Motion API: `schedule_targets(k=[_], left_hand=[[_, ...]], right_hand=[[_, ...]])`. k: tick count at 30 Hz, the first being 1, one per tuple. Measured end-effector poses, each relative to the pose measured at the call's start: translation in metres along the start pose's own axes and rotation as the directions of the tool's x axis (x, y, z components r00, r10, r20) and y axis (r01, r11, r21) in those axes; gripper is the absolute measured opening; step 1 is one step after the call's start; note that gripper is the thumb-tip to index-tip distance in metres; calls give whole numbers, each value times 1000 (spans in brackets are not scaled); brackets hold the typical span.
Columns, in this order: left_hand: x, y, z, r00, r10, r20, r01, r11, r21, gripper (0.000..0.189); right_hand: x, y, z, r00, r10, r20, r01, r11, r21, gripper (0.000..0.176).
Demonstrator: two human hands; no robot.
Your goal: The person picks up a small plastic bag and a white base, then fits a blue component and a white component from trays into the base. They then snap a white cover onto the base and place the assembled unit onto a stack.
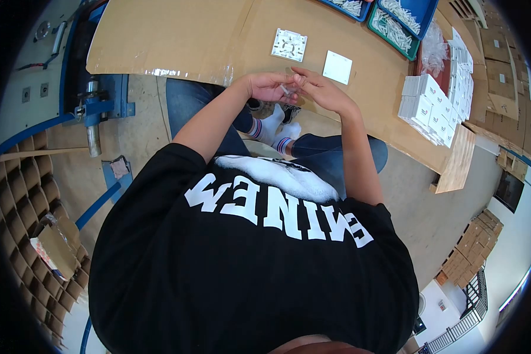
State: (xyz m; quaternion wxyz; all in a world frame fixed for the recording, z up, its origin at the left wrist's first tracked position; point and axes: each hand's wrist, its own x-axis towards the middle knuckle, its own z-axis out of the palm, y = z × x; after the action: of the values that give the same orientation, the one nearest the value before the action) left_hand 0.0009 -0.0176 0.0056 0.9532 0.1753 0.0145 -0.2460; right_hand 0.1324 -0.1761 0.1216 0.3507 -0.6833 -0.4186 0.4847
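Note:
My left hand [269,87] is palm up over the table's near edge, fingers curled around a small whitish piece [285,89] too small to name. My right hand [323,91] meets it from the other side, fingers bent and touching the left fingertips. Whatever the right fingers grip is hidden. Just beyond the hands on the cardboard-covered table [177,35] lies a white square plastic box [289,45] with its moulded inside facing up. A flat white square cover [337,67] lies to its right, close to my right hand.
Blue and green trays [411,54] of small white pieces stand at the far right. Stacked white printed boxes [428,109] sit at the table's right edge, near clear plastic bags [433,47]. A blue-framed machine [94,106] stands left; divided cardboard [26,200] is below it.

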Motion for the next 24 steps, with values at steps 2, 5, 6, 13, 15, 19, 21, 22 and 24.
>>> schedule_targets(k=[2,5,6,13,15,19,21,22,24], left_hand=[[1,-1,-5,1000,-3,22,3,1000,-14,36],[2,1,0,1000,-3,18,4,1000,-31,36],[2,1,0,1000,-13,4,13,999,-41,36],[1,4,5,999,-12,-29,10,998,-68,33],[2,1,0,1000,-15,-5,15,997,-81,30],[0,0,3,999,28,-35,-29,999,-32,23],[1,0,7,998,18,-54,-20,999,-42,24],[1,1,7,997,8,-71,-11,999,-50,26],[0,1,6,1000,-26,-10,25,999,-31,28]], right_hand=[[-3,4,0,998,61,12,-62,994,93,58],[-4,5,2,993,116,19,-118,968,223,55],[-5,6,3,993,114,11,-113,959,259,53],[-7,1,6,988,-45,-147,60,993,97,44],[-10,-7,8,996,17,-85,-14,999,39,43],[-8,-4,14,996,8,-88,-1,997,82,43],[-10,-6,14,997,-22,-73,27,997,77,35],[-9,0,13,997,-22,-74,28,997,77,35],[-5,7,9,996,-80,-28,82,995,63,27]])
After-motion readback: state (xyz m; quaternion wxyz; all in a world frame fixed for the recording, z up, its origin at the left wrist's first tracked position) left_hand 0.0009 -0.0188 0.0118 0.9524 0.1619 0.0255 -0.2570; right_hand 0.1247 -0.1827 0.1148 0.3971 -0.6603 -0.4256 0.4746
